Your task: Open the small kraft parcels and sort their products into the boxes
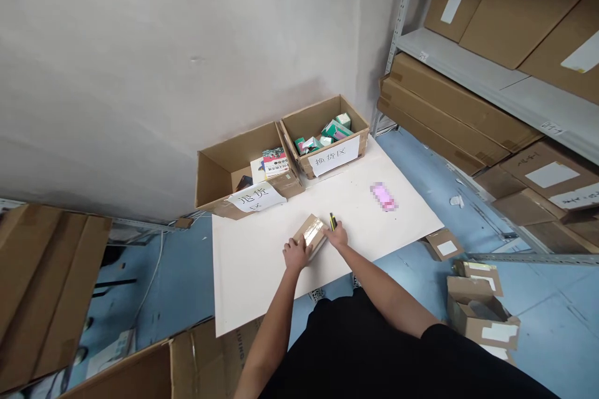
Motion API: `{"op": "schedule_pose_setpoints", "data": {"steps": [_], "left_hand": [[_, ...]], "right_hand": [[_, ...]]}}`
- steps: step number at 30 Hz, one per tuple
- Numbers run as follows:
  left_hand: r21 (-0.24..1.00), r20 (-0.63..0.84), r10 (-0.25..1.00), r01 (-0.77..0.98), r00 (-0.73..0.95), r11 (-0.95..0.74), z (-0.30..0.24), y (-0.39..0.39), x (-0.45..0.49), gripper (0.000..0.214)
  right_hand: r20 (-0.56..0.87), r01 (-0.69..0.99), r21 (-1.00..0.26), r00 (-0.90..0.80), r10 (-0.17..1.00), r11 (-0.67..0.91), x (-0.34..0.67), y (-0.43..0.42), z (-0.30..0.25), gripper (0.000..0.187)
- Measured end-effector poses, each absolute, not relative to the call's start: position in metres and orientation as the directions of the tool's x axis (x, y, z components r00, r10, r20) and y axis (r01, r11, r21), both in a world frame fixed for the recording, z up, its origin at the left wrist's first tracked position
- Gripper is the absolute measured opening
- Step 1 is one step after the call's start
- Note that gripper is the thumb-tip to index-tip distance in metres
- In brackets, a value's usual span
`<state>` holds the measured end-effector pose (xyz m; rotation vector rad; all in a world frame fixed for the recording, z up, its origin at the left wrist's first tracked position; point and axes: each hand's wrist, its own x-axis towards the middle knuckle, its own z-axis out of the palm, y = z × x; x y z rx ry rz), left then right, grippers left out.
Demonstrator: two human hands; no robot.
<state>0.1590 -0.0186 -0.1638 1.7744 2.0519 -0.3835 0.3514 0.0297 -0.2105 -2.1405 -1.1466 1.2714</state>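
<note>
A small brown cardboard box [309, 228] with shiny tape along its top lies slantwise on the white table [253, 274]. My left hand [296, 254] grips its near left end, fingers closed over the top and side. At the box's right edge, my right hand [337, 235] is closed around a yellow-and-black box cutter [332, 221], whose end sticks up above the fingers. Whether its blade is out, I cannot tell.
Behind stand two open cartons with handwritten labels: the left carton [210, 204] holds books, the right carton [364, 137] small green-and-white boxes. A blurred pink item [384, 196] lies at right. Loaded shelves [468, 65] rise on the right; an open carton [482, 327] sits on the floor.
</note>
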Motion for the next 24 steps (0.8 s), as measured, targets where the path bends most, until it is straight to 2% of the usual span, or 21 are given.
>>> {"op": "schedule_pose_setpoints", "data": {"steps": [2, 7, 9, 11, 13, 14, 16, 19, 21, 24], "left_hand": [[0.095, -0.486, 0.869, 0.983, -0.094, 0.160, -0.168, -0.033, 0.176, 0.078], [0.184, -0.503, 0.857, 0.955, -0.111, 0.232, -0.187, -0.053, 0.207, 0.120], [0.247, -0.494, 0.863, 0.934, -0.108, 0.258, -0.192, -0.051, 0.201, 0.121], [0.334, -0.503, 0.860, 0.897, -0.091, 0.290, -0.194, -0.045, 0.178, 0.119], [0.415, -0.541, 0.837, 0.838, -0.085, 0.354, -0.193, -0.039, 0.144, 0.118], [0.444, -0.563, 0.822, 0.806, -0.088, 0.391, -0.192, -0.036, 0.125, 0.115], [0.475, -0.527, 0.845, 0.792, -0.092, 0.383, -0.190, -0.035, 0.089, 0.098], [0.448, -0.483, 0.875, 0.854, -0.017, 0.264, -0.191, -0.039, 0.057, 0.082], [0.417, -0.505, 0.862, 0.887, 0.042, 0.201, -0.196, -0.043, 0.052, 0.082], [0.416, -0.510, 0.856, 0.894, 0.079, 0.165, -0.206, -0.049, 0.056, 0.085]], "right_hand": [[-0.516, 0.427, -0.682, 0.295, 0.804, -0.594, 0.356, 0.048, -0.208, 0.050], [-0.627, 0.219, -0.719, 0.204, 0.752, -0.660, 0.361, 0.061, -0.209, 0.024], [-0.648, 0.095, -0.741, 0.160, 0.745, -0.665, 0.359, 0.052, -0.210, 0.023], [-0.657, -0.116, -0.753, 0.073, 0.751, -0.648, 0.356, 0.043, -0.210, 0.022], [-0.656, -0.303, -0.716, -0.016, 0.754, -0.629, 0.353, 0.035, -0.210, 0.022], [-0.656, -0.332, -0.704, -0.036, 0.754, -0.628, 0.351, 0.032, -0.209, 0.022], [-0.656, -0.286, -0.718, -0.026, 0.754, -0.634, 0.345, 0.027, -0.208, 0.025], [-0.633, -0.068, -0.772, 0.004, 0.774, -0.632, 0.326, 0.020, -0.209, 0.036], [-0.619, 0.049, -0.785, 0.003, 0.786, -0.618, 0.307, 0.014, -0.210, 0.042], [-0.615, 0.082, -0.787, -0.007, 0.789, -0.612, 0.276, 0.009, -0.207, 0.044]]}}
